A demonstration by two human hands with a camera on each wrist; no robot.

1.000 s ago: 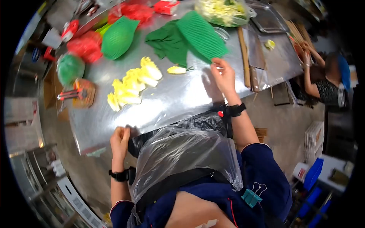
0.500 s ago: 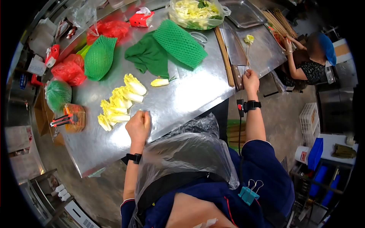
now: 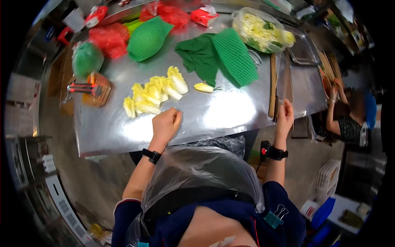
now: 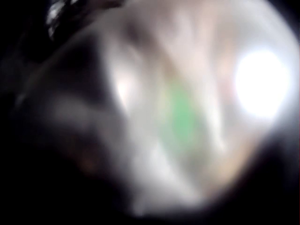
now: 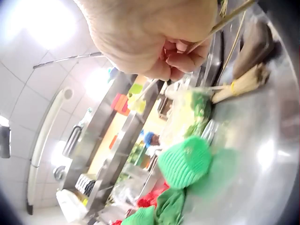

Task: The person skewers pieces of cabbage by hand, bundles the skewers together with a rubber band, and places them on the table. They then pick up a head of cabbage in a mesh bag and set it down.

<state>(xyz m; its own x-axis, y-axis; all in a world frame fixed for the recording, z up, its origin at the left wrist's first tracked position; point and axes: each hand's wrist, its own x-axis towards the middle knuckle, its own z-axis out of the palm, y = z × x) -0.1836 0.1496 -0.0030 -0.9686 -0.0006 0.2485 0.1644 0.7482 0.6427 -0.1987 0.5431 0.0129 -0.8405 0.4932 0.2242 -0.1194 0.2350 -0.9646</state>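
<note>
My right hand [image 3: 284, 117] pinches a thin wooden skewer [image 5: 222, 21] over the table's front right edge. The skewer's far end carries a small pale yellow piece of cabbage [image 5: 137, 103], which overlaps the bag of leaves in the head view. My left hand [image 3: 166, 125] is curled into a fist at the table's front edge, with nothing visible in it. Beyond that fist lies a slanted row of several yellow napa cabbage pieces [image 3: 154, 92]. One smaller cabbage piece [image 3: 203, 87] lies apart to their right. The left wrist view is too blurred to read.
Beside the right hand lie a skewer bundle [image 3: 272, 86] and a brown-handled knife [image 5: 255, 47]. Green foam netting [image 3: 235, 57], a green cloth [image 3: 197, 53] and a bag of cut leaves [image 3: 259, 31] stand further back. A metal tray [image 3: 304, 47] and another person [image 3: 347, 115] are at right.
My right hand moved right from the green netting to the skewers and now holds one with cabbage on it, raised. The left hand moved right along the table edge, closer to the cabbage row.
</note>
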